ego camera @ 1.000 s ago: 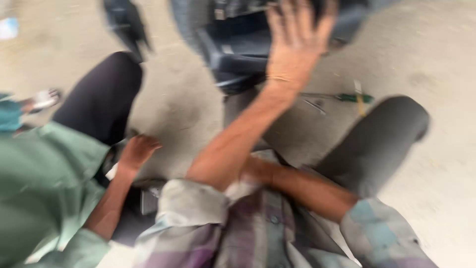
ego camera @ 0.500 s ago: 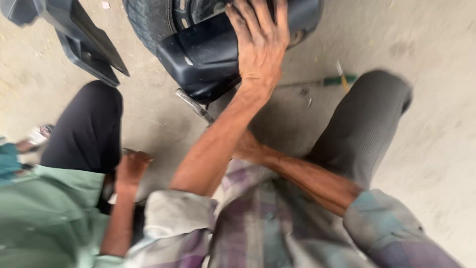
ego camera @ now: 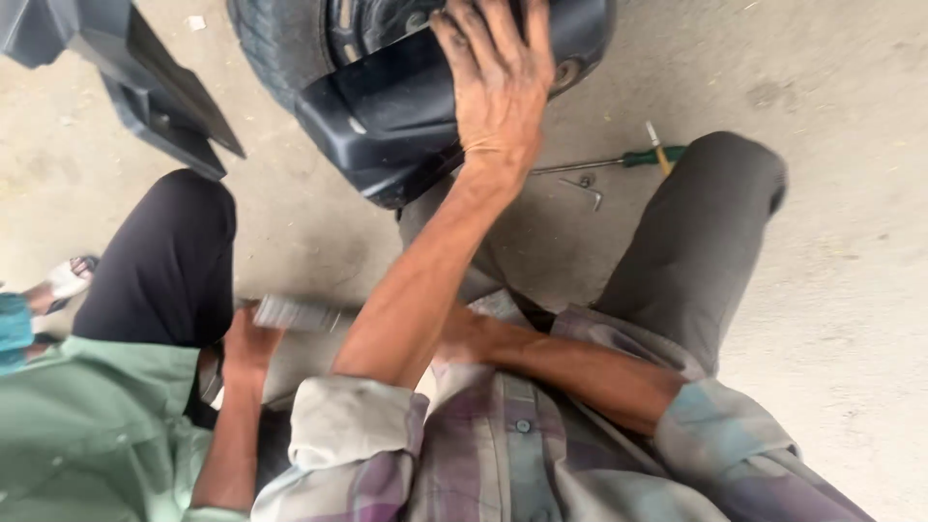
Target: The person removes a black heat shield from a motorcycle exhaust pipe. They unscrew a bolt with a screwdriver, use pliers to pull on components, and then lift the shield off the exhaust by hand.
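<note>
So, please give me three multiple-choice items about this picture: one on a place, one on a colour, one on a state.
1. Where does the left hand rest?
A. on the black plastic cover by the tyre
B. on the concrete floor
C. on the screwdriver

2. What colour is the handle of the screwdriver on the floor?
A. red
B. green
C. blue

3. How is the left hand set?
A. closed in a fist
B. pinching a small bolt
C. open, fingers spread flat on the cover

Answers:
1. A: the palm lies on the black cover beside the tyre.
2. B: the handle by the grey trouser knee is green.
3. C: the fingers lie apart, gripping nothing.
</note>
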